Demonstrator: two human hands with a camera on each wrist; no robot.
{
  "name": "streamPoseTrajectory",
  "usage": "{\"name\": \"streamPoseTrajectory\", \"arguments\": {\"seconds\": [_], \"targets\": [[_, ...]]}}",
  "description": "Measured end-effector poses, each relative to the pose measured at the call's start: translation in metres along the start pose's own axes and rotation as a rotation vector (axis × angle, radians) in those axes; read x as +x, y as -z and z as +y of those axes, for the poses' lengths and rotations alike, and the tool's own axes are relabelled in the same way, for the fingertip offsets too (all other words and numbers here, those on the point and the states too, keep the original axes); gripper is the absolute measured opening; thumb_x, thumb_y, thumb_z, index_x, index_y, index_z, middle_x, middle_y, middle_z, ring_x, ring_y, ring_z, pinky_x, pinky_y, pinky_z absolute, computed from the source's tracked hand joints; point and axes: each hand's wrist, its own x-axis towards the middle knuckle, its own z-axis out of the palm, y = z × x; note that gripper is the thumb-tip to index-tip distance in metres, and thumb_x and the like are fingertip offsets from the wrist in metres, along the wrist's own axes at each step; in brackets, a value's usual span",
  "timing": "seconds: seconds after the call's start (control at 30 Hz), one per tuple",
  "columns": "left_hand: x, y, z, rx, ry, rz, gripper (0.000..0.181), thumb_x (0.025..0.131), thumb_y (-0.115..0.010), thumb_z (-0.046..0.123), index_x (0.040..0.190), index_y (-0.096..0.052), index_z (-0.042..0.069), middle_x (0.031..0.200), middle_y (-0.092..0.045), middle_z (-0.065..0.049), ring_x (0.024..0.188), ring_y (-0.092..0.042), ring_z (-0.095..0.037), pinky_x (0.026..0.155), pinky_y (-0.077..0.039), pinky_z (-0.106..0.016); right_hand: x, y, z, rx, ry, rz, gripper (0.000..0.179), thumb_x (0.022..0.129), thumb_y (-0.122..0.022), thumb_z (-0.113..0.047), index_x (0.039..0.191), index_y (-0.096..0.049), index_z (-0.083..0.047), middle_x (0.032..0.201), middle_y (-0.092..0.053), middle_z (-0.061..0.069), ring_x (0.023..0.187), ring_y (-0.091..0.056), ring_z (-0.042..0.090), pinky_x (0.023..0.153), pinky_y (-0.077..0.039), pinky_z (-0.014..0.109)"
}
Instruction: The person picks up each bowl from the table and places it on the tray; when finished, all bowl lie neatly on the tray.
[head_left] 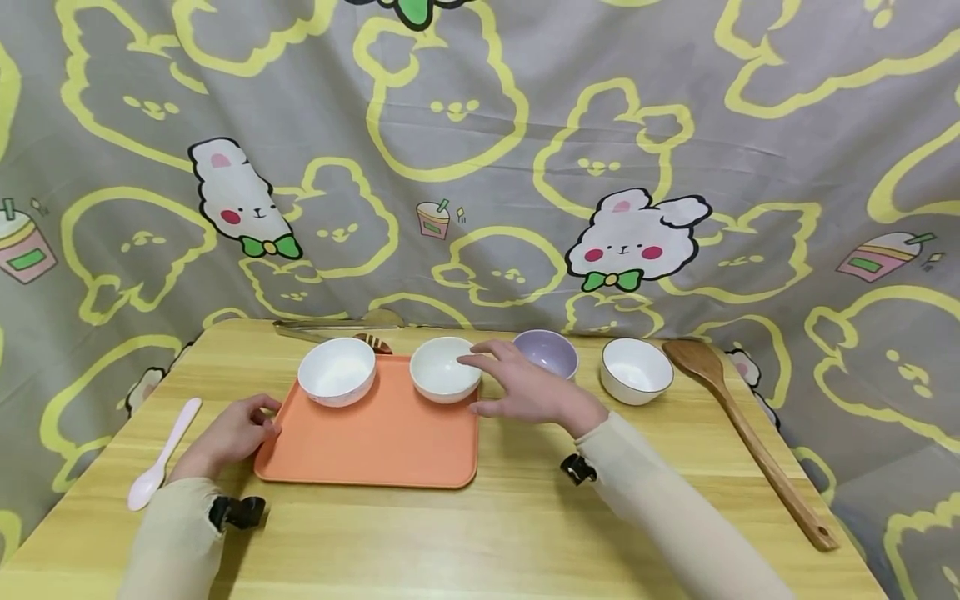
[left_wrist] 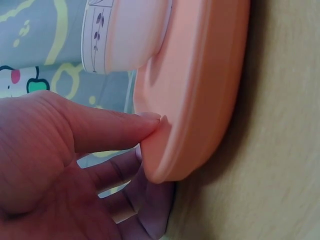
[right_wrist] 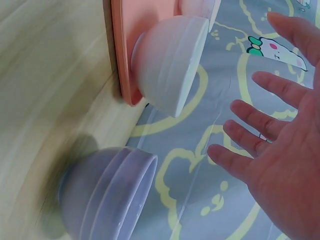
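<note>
An orange tray [head_left: 367, 450] lies on the table with two bowls near its back edge. My left hand [head_left: 234, 433] grips the tray's left rim; in the left wrist view the thumb [left_wrist: 117, 131] presses the inner face and the other fingers are under the edge. On the tray's left side stands a white bowl [head_left: 337, 372] with a leaf pattern outside. At its back right corner is a cream bowl [right_wrist: 167, 62]. Held over the table beside that bowl, my right hand [head_left: 517, 385] has its fingers spread and holds nothing. Behind it stands a purple bowl [right_wrist: 107, 192].
A white bowl with a dark rim [head_left: 637, 372] stands farther right, beside a long wooden spatula [head_left: 750, 433]. At far left lies a pink spoon [head_left: 165, 457]. Metal tongs [head_left: 315, 327] lie behind the tray, against the patterned curtain [head_left: 480, 167].
</note>
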Motion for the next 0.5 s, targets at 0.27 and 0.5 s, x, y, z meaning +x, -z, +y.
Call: {"name": "streamPoseTrajectory", "arguments": {"seconds": [0.27, 0.5], "targets": [[0.0, 0.0, -0.001, 0.01, -0.011, 0.01, 0.03, 0.09, -0.059, 0.001, 0.117, -0.054, -0.011, 0.087, -0.058, -0.013, 0.075, -0.055, -0.026, 0.065, -0.046, -0.037, -0.02, -0.001, 0.004, 0.014, -0.002, 0.044, 0.065, 0.089, -0.073, -0.033, 0.145, -0.048, -0.013, 0.147, -0.037, 0.015, 0.137, -0.032, 0.031, 0.107, -0.032, 0.045], [0.001, -0.001, -0.002, 0.006, -0.01, 0.006, 0.03, 0.09, -0.059, 0.0, 0.117, -0.054, -0.011, 0.086, -0.058, -0.013, 0.075, -0.055, -0.026, 0.065, -0.045, -0.037, -0.038, -0.004, 0.01, 0.029, -0.024, 0.047, 0.065, 0.088, -0.073, -0.035, 0.144, -0.049, -0.013, 0.144, -0.04, 0.011, 0.134, -0.036, 0.028, 0.107, -0.031, 0.045]]}}
